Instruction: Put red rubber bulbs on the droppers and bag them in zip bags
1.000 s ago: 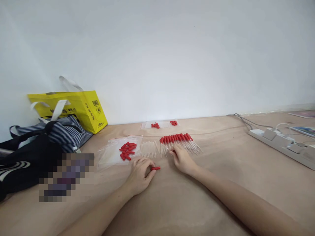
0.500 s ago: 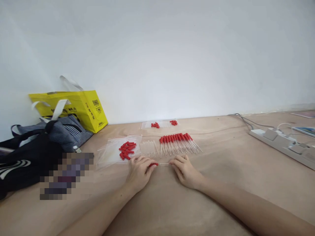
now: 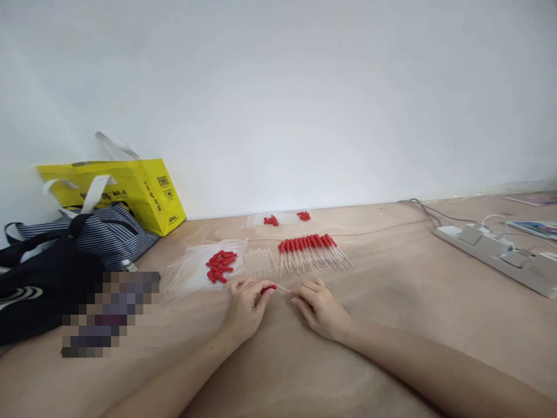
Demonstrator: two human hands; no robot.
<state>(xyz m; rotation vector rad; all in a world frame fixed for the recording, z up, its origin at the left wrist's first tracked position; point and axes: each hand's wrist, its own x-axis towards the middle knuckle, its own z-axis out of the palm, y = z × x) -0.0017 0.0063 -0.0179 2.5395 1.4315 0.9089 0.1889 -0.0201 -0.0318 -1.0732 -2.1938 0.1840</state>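
Note:
My left hand [image 3: 249,303] pinches a red rubber bulb [image 3: 268,288] between thumb and fingers. A thin clear tube [image 3: 284,289] runs from the bulb's end to my right hand [image 3: 321,307], whose fingertips are closed on it. Beyond the hands lies a row of clear tubes with red bulbs [image 3: 308,244] on their far ends. Left of that row are loose clear tubes [image 3: 257,262]. Farther left, a pile of loose red bulbs [image 3: 221,266] rests on a clear plastic bag [image 3: 191,270].
Near the wall lies another clear bag [image 3: 255,220] with small red bulbs. A yellow bag [image 3: 150,194], a striped bag [image 3: 113,232] and a black bag [image 3: 47,284] stand at the left. A white power strip [image 3: 500,255] with cables is at the right.
My right hand has moved closer to my left hand, and the gap between the red bulb and the clear tube has closed. The view has shifted slightly.

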